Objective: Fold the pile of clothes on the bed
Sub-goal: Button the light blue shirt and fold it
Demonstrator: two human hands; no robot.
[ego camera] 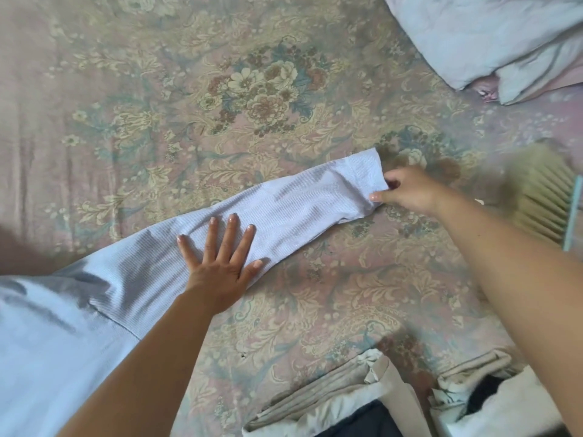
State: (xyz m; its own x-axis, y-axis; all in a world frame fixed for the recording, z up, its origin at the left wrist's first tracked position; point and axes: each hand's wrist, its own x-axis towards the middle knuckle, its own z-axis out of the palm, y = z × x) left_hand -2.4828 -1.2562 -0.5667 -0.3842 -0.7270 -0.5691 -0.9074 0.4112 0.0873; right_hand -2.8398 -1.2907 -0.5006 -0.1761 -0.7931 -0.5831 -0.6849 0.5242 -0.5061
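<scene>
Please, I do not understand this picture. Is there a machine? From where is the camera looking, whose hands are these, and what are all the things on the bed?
There is no machine. A person wears the camera on the head, so it looks down at that person's own two hands. The left hand lies flat, pressing a pale blue shirt sleeve onto the flowered bedsheet. The right hand pinches the sleeve's cuff. Folded clothes lie at the bottom, a pale blue bundle at the top right, and a brush at the right edge.
</scene>
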